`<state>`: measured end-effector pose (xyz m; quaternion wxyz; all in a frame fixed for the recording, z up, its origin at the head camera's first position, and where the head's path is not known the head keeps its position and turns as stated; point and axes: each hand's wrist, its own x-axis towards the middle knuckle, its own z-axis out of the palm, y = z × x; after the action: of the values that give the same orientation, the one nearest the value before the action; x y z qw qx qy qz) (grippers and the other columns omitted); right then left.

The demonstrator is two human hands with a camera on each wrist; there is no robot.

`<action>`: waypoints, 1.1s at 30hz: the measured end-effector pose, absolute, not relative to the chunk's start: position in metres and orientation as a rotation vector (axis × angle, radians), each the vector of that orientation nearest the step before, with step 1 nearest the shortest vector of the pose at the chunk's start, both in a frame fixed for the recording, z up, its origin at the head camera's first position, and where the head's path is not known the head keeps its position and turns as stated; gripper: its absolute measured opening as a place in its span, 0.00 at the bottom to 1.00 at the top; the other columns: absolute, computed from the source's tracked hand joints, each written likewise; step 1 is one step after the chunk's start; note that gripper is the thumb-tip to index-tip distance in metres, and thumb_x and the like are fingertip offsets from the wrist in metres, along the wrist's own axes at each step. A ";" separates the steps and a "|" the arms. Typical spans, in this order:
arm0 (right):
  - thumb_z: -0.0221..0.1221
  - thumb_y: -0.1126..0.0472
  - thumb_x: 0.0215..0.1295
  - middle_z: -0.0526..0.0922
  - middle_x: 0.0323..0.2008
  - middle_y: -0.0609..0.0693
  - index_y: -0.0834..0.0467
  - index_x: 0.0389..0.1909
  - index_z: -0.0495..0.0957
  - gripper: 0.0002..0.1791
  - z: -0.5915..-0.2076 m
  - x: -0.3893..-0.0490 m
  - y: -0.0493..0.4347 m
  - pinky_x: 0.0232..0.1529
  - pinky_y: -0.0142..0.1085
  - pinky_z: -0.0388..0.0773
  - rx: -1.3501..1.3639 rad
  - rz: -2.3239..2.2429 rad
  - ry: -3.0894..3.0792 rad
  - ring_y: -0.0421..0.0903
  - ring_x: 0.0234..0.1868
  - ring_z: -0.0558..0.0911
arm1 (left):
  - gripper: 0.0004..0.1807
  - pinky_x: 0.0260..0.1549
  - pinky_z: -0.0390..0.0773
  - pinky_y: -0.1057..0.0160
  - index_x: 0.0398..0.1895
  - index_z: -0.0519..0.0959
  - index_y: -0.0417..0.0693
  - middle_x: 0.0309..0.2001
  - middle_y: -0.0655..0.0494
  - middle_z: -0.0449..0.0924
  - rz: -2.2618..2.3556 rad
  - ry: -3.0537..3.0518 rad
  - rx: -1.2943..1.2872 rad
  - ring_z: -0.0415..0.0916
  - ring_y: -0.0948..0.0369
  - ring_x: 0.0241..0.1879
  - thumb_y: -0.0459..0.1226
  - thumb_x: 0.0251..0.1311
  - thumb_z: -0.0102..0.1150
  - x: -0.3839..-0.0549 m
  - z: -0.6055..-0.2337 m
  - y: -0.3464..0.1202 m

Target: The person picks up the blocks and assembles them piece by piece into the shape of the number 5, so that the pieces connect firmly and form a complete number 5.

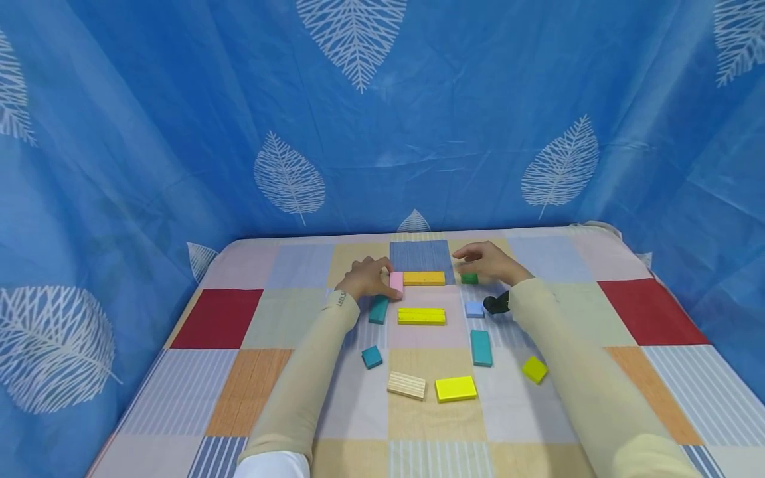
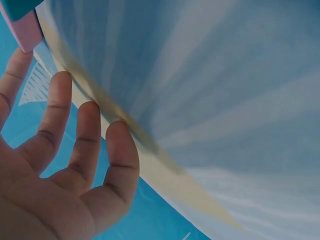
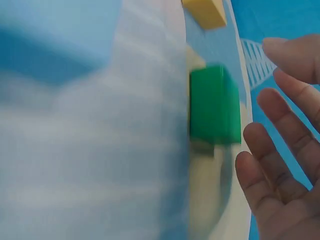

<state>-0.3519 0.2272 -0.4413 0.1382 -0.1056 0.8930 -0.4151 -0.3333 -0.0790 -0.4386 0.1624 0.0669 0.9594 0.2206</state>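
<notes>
My left hand [image 1: 364, 277] pinches the two ends of a pink block [image 1: 396, 282] between thumb and index finger; its other fingers are spread in the left wrist view. The pink block lies against the left end of a long orange block [image 1: 424, 278]. A teal block [image 1: 378, 309] sits just below the left thumb. Over on the right, my right hand [image 1: 491, 261] hovers by a small green block [image 1: 469, 279], fingers loosely bent and holding nothing. In the right wrist view, the green block [image 3: 215, 105] stands apart from the fingertips.
Nearer the front lie a long yellow block [image 1: 421, 317], a light blue block [image 1: 475, 309], another teal block [image 1: 481, 348], a small blue-teal block [image 1: 372, 357], a ridged wooden block [image 1: 407, 385], a yellow block [image 1: 455, 389] and a yellow-green cube [image 1: 534, 370]. A blue curtain [image 1: 418, 166] hangs behind the table.
</notes>
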 end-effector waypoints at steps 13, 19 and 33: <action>0.67 0.66 0.73 0.78 0.66 0.72 0.75 0.69 0.73 0.29 -0.455 -0.341 0.260 0.63 0.47 0.77 -0.305 -1.266 2.504 0.61 0.61 0.78 | 0.33 0.68 0.70 0.38 0.65 0.78 0.60 0.67 0.47 0.73 0.665 2.724 0.212 0.63 0.43 0.65 0.55 0.59 0.80 -0.335 -0.446 -0.084; 0.66 0.67 0.73 0.79 0.63 0.70 0.75 0.68 0.74 0.27 -0.456 -0.340 0.261 0.63 0.48 0.76 -0.261 -1.251 2.511 0.59 0.60 0.78 | 0.35 0.68 0.73 0.39 0.68 0.79 0.58 0.71 0.46 0.72 0.757 2.683 0.248 0.63 0.44 0.67 0.53 0.58 0.81 -0.332 -0.443 -0.092; 0.66 0.67 0.74 0.81 0.63 0.70 0.74 0.63 0.79 0.22 -0.453 -0.335 0.261 0.63 0.48 0.77 -0.220 -1.255 2.528 0.61 0.61 0.79 | 0.31 0.72 0.72 0.42 0.69 0.81 0.51 0.73 0.42 0.75 0.904 2.615 0.358 0.69 0.44 0.72 0.43 0.64 0.79 -0.335 -0.442 -0.102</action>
<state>-0.3354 0.2612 -0.4525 0.1547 -0.0769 0.8822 -0.4380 -0.3348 -0.1017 -0.4420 0.1747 0.1265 0.9229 0.3189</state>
